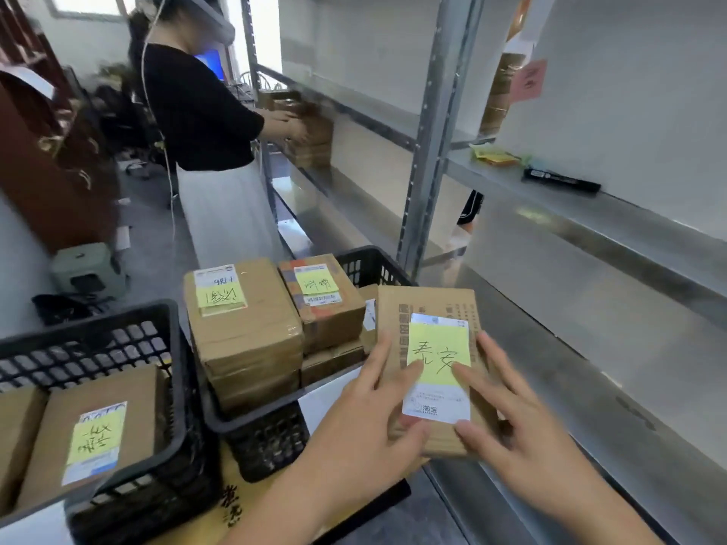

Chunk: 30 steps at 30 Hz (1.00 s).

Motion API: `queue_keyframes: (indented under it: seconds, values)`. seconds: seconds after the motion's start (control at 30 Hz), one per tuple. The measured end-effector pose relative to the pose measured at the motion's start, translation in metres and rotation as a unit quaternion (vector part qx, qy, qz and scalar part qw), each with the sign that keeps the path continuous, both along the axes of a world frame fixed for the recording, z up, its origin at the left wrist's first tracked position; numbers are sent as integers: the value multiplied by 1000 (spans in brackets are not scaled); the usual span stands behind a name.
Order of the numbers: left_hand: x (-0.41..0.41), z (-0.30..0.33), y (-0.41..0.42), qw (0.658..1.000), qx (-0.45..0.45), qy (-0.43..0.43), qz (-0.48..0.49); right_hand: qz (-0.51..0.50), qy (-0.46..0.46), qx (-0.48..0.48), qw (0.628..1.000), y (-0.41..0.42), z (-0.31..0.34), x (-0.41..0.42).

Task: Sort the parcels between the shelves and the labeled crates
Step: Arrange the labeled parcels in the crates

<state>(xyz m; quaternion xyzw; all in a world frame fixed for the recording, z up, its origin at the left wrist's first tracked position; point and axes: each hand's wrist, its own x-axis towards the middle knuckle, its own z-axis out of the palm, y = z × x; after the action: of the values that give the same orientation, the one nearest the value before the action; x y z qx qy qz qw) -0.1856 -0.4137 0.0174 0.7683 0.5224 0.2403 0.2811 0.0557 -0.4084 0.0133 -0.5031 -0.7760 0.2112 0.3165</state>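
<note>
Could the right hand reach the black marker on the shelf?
Probably yes. The black marker lies in the open on the metal shelf, nothing blocking it, but the right hand is busy holding the parcel first.

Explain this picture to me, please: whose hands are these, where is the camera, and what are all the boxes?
There is no robot here. The one picture comes from a camera worn on a person's head, looking down. Their left hand and right hand hold a flat cardboard parcel bearing a yellow handwritten note. In front, two black crates hold more labeled parcels. Metal shelves stand to the right, with a black marker on one. Another person handles boxes at the far shelves.
</note>
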Motion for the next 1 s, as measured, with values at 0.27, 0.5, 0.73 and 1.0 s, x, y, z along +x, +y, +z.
queue_keyframes:
  seconds: [0.27,0.5,0.73,1.0]
  values:
    - [-50,40,-9,991,27,18,126,131,-21,23,991,52,44,-55]
    - [-91,59,-59,962,17,59,267,276,-3,9,961,67,50,-126]
    - [-126,69,-105,925,21,85,370,371,5,-5,928,61,51,-197]
    - [-209,64,-133,894,32,64,442,424,-4,-35,905,49,48,-303]
